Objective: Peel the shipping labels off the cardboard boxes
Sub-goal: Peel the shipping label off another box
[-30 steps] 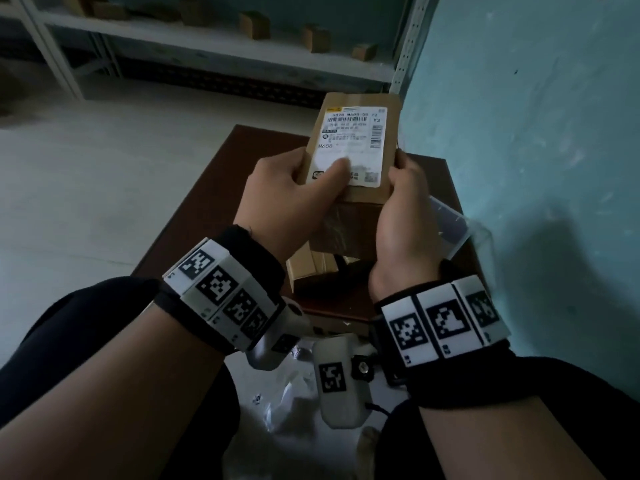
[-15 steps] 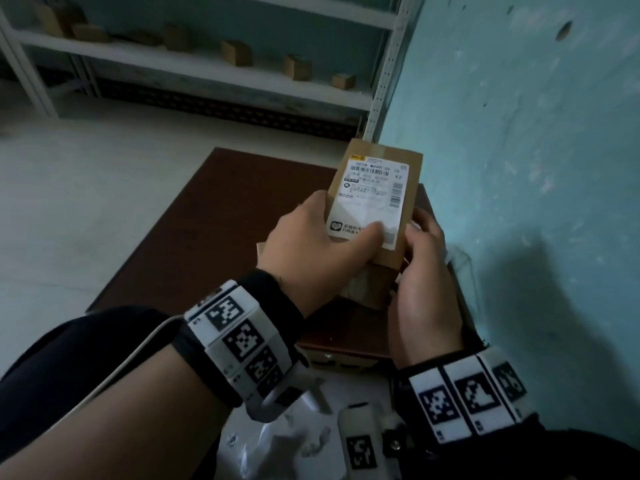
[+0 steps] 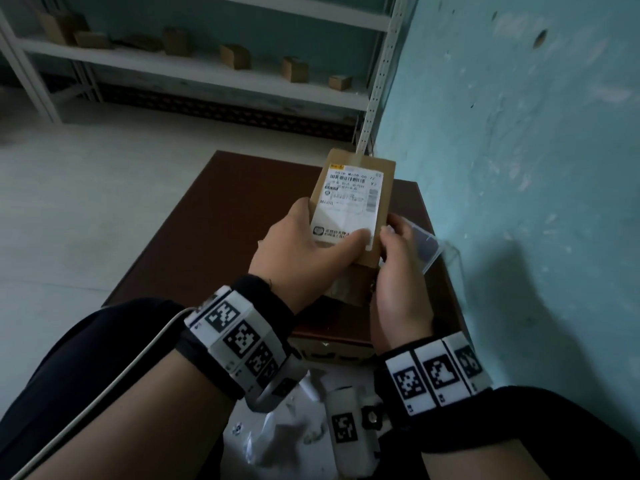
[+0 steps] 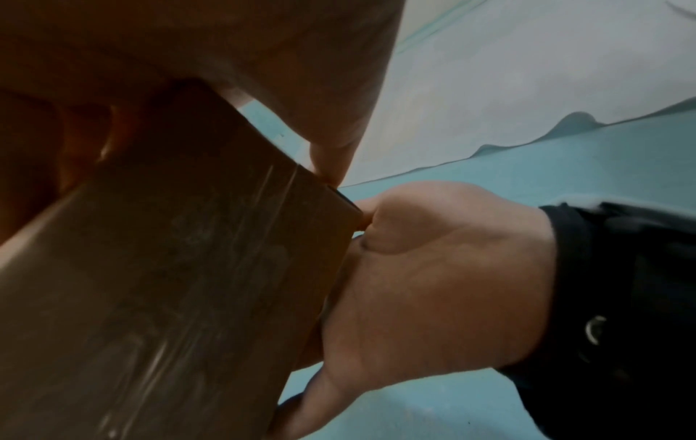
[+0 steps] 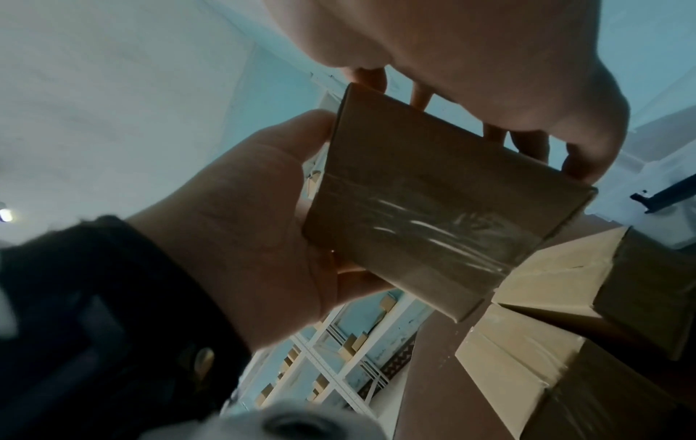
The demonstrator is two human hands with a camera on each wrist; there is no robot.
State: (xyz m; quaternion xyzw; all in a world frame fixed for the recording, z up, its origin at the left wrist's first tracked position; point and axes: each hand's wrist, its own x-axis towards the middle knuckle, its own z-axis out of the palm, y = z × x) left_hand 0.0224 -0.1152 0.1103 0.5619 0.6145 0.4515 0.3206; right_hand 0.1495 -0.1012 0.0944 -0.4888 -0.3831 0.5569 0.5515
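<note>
Gripped the box in the left hand, thumb laid flat across the near end of the label, fingers curled round the back. Held clear of the table, label side up, far end tilted away. Right hand hard against the box's right edge, fingertips curled in at the label's near right corner, just beside the left thumb tip. Touched the corner, it seemed; could not tell whether any paper was actually pinched. Label flat and stuck down over the rest of the face, barcode at the far end. From the right wrist: box seen from its taped end, left hand cupped round one side, fingers of the right reaching over the far edge. From the left wrist: dark taped side of the box, right hand pressed to its edge. Just right of the grip, a clear sleeve on the table. Under the grip, more cartons. Nearer the body, crumpled white paper. Far beyond, a shelf with small boxes; teal wall to the right.
</note>
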